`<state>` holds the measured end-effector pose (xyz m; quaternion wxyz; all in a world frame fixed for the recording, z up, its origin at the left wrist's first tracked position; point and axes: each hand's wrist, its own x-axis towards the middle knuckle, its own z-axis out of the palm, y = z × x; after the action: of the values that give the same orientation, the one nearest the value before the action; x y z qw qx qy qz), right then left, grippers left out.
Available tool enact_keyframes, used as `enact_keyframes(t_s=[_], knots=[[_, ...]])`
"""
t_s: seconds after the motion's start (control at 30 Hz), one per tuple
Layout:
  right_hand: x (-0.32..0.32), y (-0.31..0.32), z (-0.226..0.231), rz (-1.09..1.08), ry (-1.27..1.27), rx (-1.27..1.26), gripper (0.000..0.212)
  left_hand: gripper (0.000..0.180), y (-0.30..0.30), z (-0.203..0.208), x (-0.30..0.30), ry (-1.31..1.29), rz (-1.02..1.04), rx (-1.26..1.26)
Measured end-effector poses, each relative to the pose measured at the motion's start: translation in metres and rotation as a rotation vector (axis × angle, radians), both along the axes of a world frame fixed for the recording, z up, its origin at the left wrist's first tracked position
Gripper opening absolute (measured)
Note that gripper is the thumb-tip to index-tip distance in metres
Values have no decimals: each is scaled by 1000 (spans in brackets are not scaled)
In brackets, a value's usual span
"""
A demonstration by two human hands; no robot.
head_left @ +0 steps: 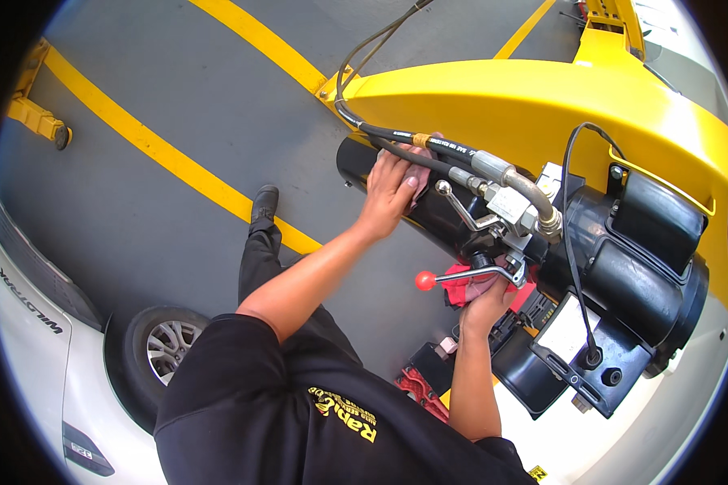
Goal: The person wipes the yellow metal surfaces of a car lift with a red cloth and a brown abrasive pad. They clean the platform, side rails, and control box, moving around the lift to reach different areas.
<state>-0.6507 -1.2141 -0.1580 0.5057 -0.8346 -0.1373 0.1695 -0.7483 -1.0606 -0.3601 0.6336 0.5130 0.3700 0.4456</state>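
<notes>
My left hand presses a pinkish rag against the side of a black cylindrical tank, its fingers bent over the cloth. Black hydraulic hoses pass right above that hand. My right hand is lower down, under the metal valve block, and grips a red and pink cloth; some of its fingers are hidden by the fittings. Just above the right hand, a lever with a red ball knob sticks out to the left. A second metal lever sits between my hands.
A black motor and control box are on the right, beside a curved yellow beam. A white vehicle's wheel is at lower left. Yellow lines cross the grey floor. Red and black items lie below my right forearm.
</notes>
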Motion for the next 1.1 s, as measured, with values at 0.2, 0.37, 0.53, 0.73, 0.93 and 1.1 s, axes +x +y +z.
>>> enact_keyframes(t_s=[0.2, 0.37, 0.53, 0.73, 0.93, 1.1], knots=[[-1, -11, -6, -14, -109, 18, 27, 41, 43, -153, 26, 5, -219, -379], [6, -2, -11, 121, -110, 58, 27, 72, 90, -250, 44, 88, -453, -795], [0, 0, -11, 158, -66, 100, 29, 66, 45, -187, 25, -47, -132, -503], [-6, 1, -8, 199, -82, -116, 37, 47, -14, -48, 0, -324, 39, -573], [29, -23, -38, 529, -370, -296, 27, 42, -42, 18, -25, -151, -23, -424], [66, -24, -77, 587, -428, -251, 34, 36, 18, 84, -116, -3, -316, -532]])
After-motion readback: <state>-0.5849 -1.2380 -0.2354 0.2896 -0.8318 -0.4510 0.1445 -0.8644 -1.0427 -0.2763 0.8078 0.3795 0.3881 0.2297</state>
